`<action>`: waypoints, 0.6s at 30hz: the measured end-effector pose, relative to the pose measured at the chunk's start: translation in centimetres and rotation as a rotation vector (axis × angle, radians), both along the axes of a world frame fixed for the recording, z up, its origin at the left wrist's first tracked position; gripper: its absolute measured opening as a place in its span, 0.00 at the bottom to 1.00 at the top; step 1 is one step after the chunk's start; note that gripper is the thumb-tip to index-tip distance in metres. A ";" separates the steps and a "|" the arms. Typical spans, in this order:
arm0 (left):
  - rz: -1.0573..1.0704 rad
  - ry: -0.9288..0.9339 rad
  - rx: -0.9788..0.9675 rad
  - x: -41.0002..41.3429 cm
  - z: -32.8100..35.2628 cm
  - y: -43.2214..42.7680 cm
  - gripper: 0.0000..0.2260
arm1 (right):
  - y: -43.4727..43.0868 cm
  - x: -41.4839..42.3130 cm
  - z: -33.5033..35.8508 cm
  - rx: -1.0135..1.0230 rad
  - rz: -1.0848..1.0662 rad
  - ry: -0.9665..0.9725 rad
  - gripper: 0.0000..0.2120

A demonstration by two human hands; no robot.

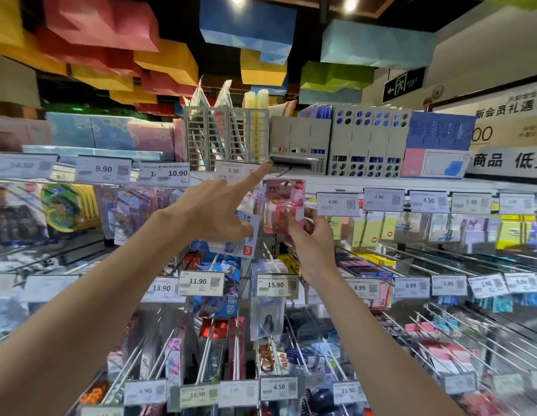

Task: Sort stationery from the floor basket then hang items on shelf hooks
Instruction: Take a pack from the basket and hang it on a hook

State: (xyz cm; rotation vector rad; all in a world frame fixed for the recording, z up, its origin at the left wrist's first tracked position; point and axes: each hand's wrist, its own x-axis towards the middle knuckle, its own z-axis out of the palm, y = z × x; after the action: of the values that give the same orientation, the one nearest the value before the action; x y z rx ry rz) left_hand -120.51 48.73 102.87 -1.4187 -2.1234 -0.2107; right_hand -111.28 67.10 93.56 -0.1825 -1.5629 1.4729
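Shop aisle, coloured paper blocks on the ceiling, a stationery display filling the front. Top shelf (381, 183): a row of grey file holders (300, 139), upright, some holding plastic sleeves and yellow folders; a blue basket (441, 132) at the right end. Below, rows of metal hooks (426, 256) crowded with carded packs, price tags (201, 283) at their tips.

Right hand (312, 238) pinches a pink carded pack (283, 205) by its lower edge, thumb on the front, card upright just under the top shelf lip, above the hand. Left hand (213, 211) just beside it to the left: index finger stretched up, its tip touching a raised tag holder (294, 162) at the shelf edge; remaining fingers curled, gripping a blue-and-white carded pack (246, 235) against the palm.

Little free room: hooks and tags close on all sides. Floor basket out of view.
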 end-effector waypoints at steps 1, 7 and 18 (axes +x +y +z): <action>-0.003 -0.004 0.000 0.0 0.0 0.0 0.51 | -0.1 -0.2 -0.1 0.010 -0.010 -0.010 0.08; -0.022 -0.007 0.007 -0.4 -0.5 0.2 0.49 | 0.3 -1.8 -0.1 -0.014 -0.056 -0.127 0.36; -0.171 -0.054 0.063 -2.1 -2.8 1.1 0.44 | 3.0 -4.5 -0.5 0.071 -0.200 -0.390 0.27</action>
State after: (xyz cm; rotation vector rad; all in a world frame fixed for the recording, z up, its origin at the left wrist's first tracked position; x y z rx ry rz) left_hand -122.62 49.86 100.11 -1.5745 -2.0197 -0.3821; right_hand -115.81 70.15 93.07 -0.5963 -1.8420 1.2726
